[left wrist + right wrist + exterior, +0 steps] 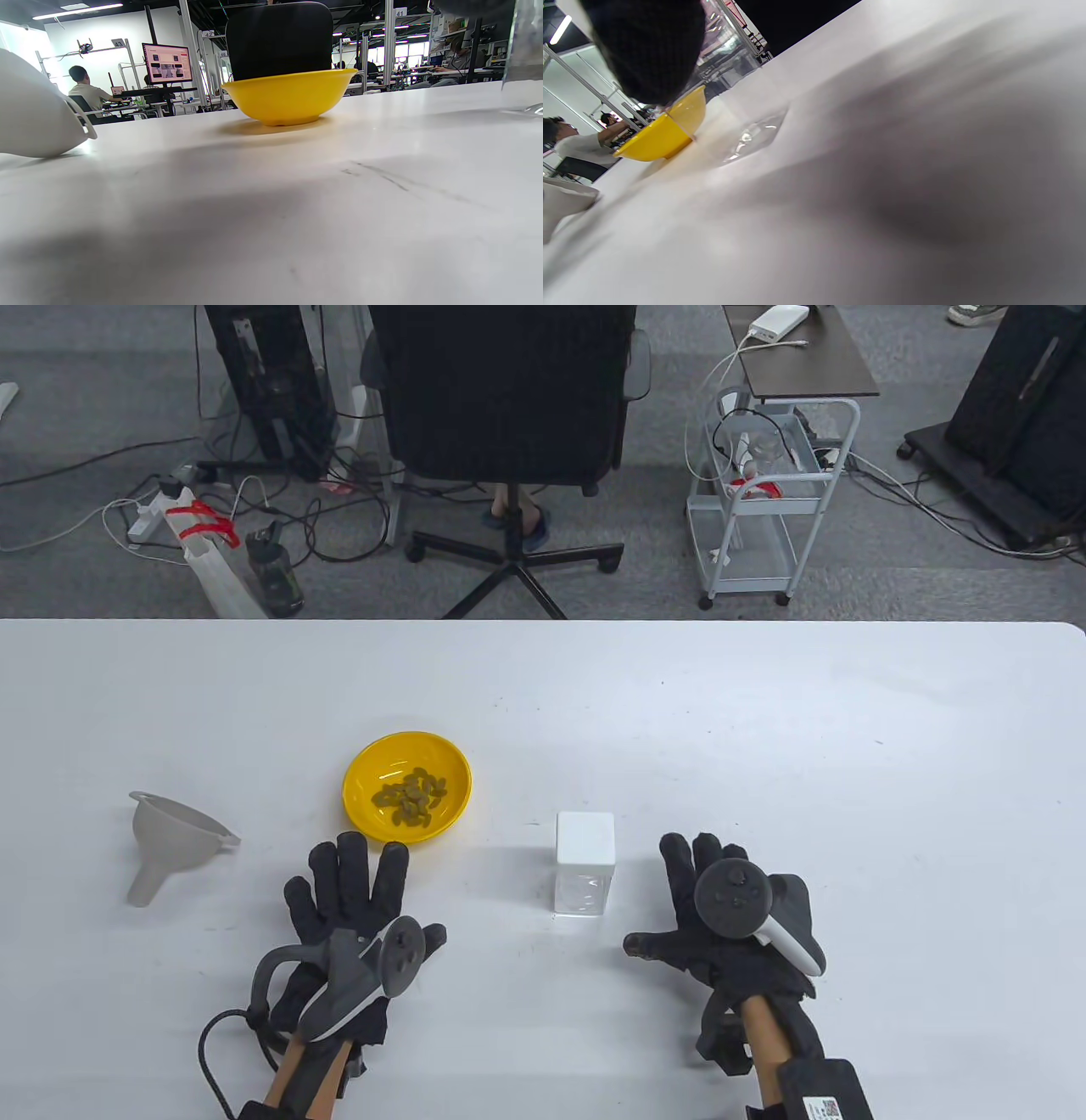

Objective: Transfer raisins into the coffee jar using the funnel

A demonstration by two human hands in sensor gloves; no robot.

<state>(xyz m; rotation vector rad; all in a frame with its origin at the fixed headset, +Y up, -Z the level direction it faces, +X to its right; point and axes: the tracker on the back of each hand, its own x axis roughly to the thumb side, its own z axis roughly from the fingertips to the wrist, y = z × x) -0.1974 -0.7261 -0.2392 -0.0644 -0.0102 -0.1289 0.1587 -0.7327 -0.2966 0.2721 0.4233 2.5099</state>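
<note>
A yellow bowl (406,786) holds a small heap of raisins (411,795) left of the table's middle. It also shows in the left wrist view (289,96) and the right wrist view (666,131). A grey funnel (170,840) lies on its side at the left, and its edge shows in the left wrist view (38,114). A clear square jar (584,863) with a white lid (585,837) stands upright in the middle. My left hand (356,899) lies flat and open on the table just below the bowl, empty. My right hand (704,899) lies open just right of the jar, empty.
The white table (764,729) reaches to its far edge at mid-frame. Beyond it stand a black office chair (509,432), a white wire cart (764,500) and floor cables.
</note>
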